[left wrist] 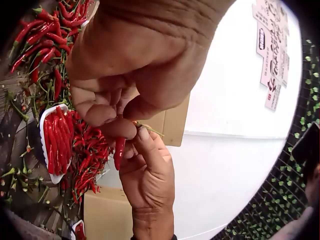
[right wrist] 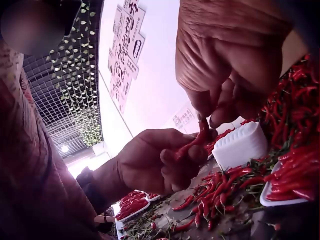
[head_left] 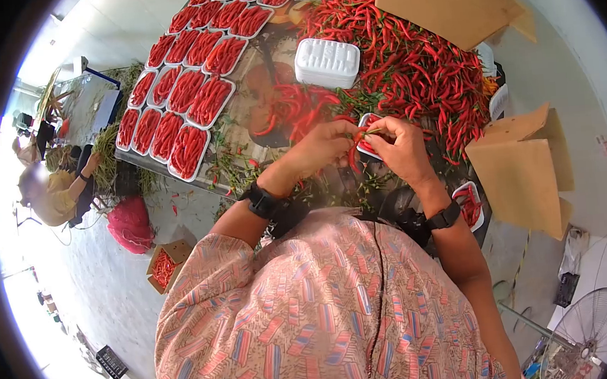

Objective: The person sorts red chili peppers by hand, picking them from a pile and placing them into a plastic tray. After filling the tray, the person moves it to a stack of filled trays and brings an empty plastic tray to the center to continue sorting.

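My left hand (head_left: 322, 148) grips a red chili pepper (right wrist: 192, 145), its fingers curled round the body. Close against it, my right hand (head_left: 406, 150) pinches the green stem (left wrist: 151, 129) end between thumb and fingertips. In the left wrist view the pepper's red tip pokes out below the left fingers. Beneath the hands lies a white foam tray (left wrist: 44, 145) with red chilies in a row, partly covered by the right hand in the head view. Loose chilies (right wrist: 212, 195) and cut green stems lie on the tabletop around it.
A big chili heap (head_left: 414, 62) covers the table's far right. Stacked white trays (head_left: 328, 62) stand before it. Filled trays (head_left: 188, 152) line the left side. Cardboard boxes (head_left: 517, 174) flank the right, and another filled tray (head_left: 475, 190) sits by the right forearm. A person (head_left: 57, 196) sits at left.
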